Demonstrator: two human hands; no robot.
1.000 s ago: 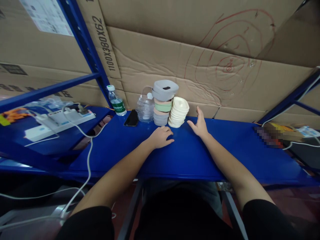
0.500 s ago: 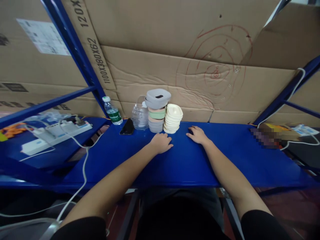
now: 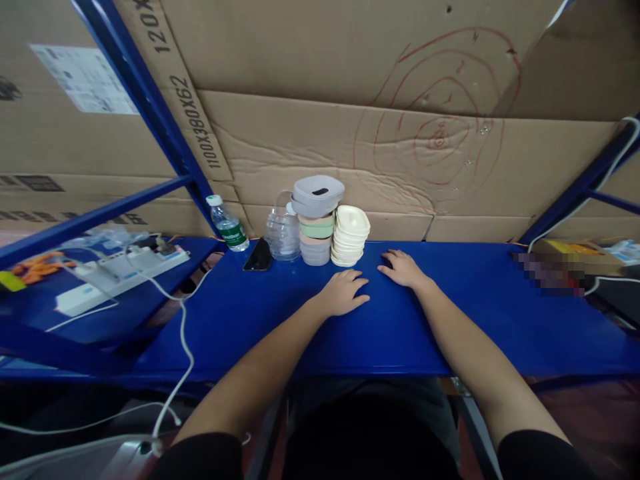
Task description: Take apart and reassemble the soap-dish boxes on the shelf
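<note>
My left hand (image 3: 344, 292) rests on the blue table (image 3: 240, 320), just in front of the stacked containers, fingers apart and holding nothing. To its right lies my right hand (image 3: 403, 269), also flat with spread fingers and no object in it. Cream bowls (image 3: 351, 233) form a stack nearest to both hands. Beside them stands a pile of grey, pink and green bowls (image 3: 316, 241), topped by a grey lidded container (image 3: 318, 195). Clear plastic containers (image 3: 283, 235) are stacked left of that pile.
A black phone (image 3: 258, 256) and a water bottle (image 3: 229, 225) sit at the back left. Farther left is a white power strip (image 3: 123, 277) with cables. Cardboard (image 3: 300, 140) stands behind the table. A cardboard box (image 3: 590, 259) is at the far right.
My left hand has moved right and slightly towards me, away from the grey bowls, with its fingers more spread. The view has shifted slightly; my right hand stays on the table.
</note>
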